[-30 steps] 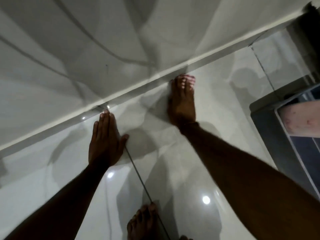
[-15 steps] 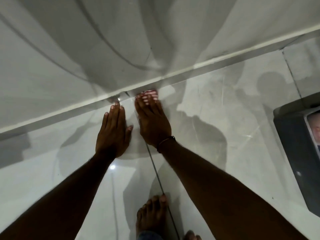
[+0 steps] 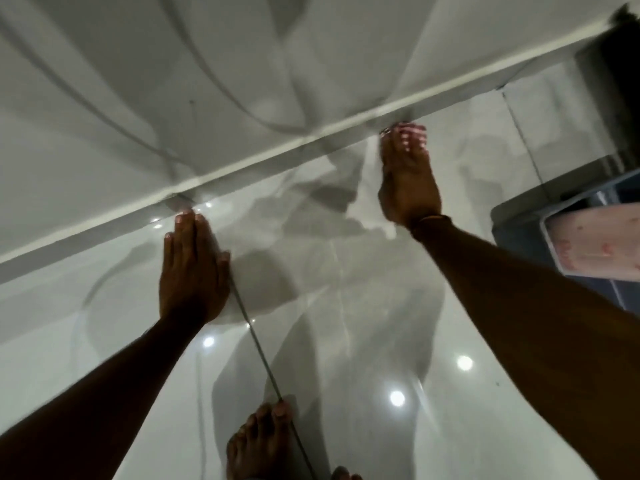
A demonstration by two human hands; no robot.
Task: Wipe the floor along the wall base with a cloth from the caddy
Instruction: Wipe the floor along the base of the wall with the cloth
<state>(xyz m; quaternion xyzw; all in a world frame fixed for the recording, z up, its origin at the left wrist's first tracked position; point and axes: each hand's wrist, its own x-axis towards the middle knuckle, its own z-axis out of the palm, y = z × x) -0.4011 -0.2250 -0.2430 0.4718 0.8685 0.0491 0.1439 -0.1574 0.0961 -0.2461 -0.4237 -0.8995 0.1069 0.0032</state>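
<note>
The wiping step itself is in hand. The right hand (image 3: 407, 178) is stretched out to the wall base (image 3: 263, 161), palm down, pressing a pink-and-white cloth (image 3: 408, 133) onto the floor (image 3: 346, 289); only the cloth's front edge peeps out past the fingertips, right at the foot of the wall, while the rest lies hidden under the palm. That hand's grip is a flat press with the fingers spread over the cloth, not a closed fist. The left hand (image 3: 192, 268) lies flat on the glossy tile, well apart from the right, fingers straight and together with their tips near the wall base; it holds nothing and looks to be bracing the person's weight. A dark grout line (image 3: 256, 337) runs from beside that hand back toward a bare foot (image 3: 259, 441) at the bottom of the view. At the right edge stands a grey-blue box (image 3: 512, 220) with something pinkish inside, likely the caddy, though I cannot tell for sure. How much of the strip is already clean is not clear from the shine alone. The next move, as I judge it, calls for sliding the cloth sideways along the wall base, keeping its edge tight in the corner and the pressure even, while the left hand props the body and shifts along when the reach runs out.
</note>
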